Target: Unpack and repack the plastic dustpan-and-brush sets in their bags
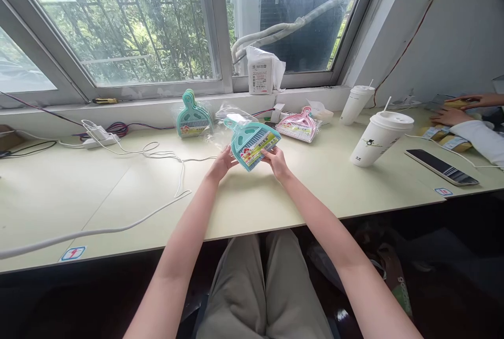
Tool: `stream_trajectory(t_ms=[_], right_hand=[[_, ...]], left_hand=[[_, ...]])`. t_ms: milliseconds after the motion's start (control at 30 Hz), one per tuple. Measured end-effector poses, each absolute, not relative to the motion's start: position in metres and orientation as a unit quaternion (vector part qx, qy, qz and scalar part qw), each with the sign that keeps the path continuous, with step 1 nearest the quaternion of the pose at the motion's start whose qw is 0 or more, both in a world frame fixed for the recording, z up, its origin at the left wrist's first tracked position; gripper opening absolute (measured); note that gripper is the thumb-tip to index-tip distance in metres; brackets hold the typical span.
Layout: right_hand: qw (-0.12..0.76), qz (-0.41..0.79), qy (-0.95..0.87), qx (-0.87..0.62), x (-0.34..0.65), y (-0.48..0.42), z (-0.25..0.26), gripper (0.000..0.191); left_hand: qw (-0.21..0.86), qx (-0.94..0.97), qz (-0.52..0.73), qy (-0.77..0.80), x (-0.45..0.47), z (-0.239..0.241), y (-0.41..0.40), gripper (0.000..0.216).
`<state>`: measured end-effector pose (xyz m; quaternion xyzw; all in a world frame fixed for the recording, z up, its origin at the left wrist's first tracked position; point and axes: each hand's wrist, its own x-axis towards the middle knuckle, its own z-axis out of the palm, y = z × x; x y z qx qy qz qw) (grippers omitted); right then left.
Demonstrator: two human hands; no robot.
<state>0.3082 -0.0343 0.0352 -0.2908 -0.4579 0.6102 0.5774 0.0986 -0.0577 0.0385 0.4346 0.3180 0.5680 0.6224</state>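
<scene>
A teal mini dustpan and brush set (252, 142) with a printed label is held tilted above the table. My left hand (225, 163) grips its lower left edge, the fingers partly hidden behind it. On its right edge my right hand (276, 162) is closed, thumb on the front. Crumpled clear plastic bags (220, 124) lie behind the set; whether one is attached to it I cannot tell. A stack of teal dustpan sets (192, 116) leans by the window ledge. To the right lie pink dustpan sets (300, 125) in clear wrap.
Two white lidded cups (380, 139) with straws and a phone (441, 167) are at the right. White cables (157, 152) cross the table's left side. A tissue pack (260, 72) stands on the ledge. Another person's hands (452, 113) work at the far right.
</scene>
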Motion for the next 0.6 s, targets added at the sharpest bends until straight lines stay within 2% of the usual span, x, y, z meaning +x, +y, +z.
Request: stream_trajectory(t_ms=[133,300,467,600], right_hand=[[0.58,0.611,-0.458,-0.284,0.31,-0.034,0.038,0.031],[0.565,0.616,-0.465,-0.291,0.312,-0.032,0.038,0.029],[0.532,0.632,-0.48,-0.295,0.31,-0.031,0.035,0.027],[0.556,0.635,-0.443,-0.302,0.31,-0.029,0.034,0.024]], left_hand=[[0.637,0.422,0.539,0.355,0.099,0.04,-0.057,0.058],[0.61,0.445,0.507,0.415,0.101,0.038,-0.056,0.052],[0.6,0.418,0.539,0.418,0.113,0.037,-0.061,0.044],[0.662,0.429,0.488,0.372,0.125,0.043,-0.073,0.049]])
